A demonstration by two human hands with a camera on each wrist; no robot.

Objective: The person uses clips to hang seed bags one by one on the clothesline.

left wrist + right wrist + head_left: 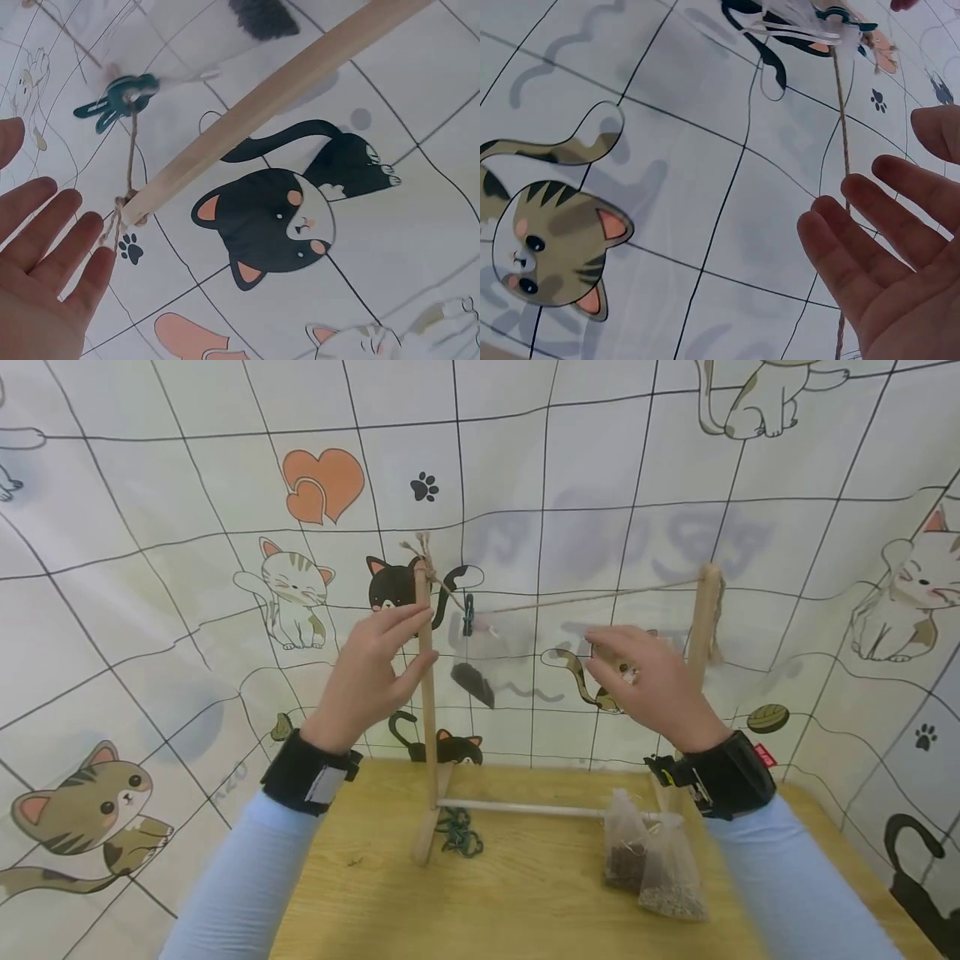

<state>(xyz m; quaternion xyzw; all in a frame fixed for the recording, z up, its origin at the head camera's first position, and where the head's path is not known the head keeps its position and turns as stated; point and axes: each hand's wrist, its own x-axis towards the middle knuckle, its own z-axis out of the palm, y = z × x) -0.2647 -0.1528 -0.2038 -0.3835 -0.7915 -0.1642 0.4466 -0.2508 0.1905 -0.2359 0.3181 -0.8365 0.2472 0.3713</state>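
My left hand [373, 670] is beside the left wooden post [429, 718], fingers extended and nothing in its grasp. On the other side my right hand [647, 681] hovers near the right post [703, 627], also holding nothing, its fingers spread in the right wrist view. Twine [592, 599] runs between the post tops and sags toward the left. A dark green clothespin [468, 614] grips it there, and from the clip hangs a sheer bag with dark contents [474, 683] at its bottom. In the left wrist view, the twine's knot lies just past my left fingertips.
Two sheer drawstring pouches, one with brown contents [624, 864] and one with greyish contents [669, 893], sit by the right post's foot. Several green clothespins [459, 833] lie by the left foot. A white rod [525, 808] joins the posts low over the wooden table [450, 918]. Cat-print sheeting [510, 460] hangs behind.
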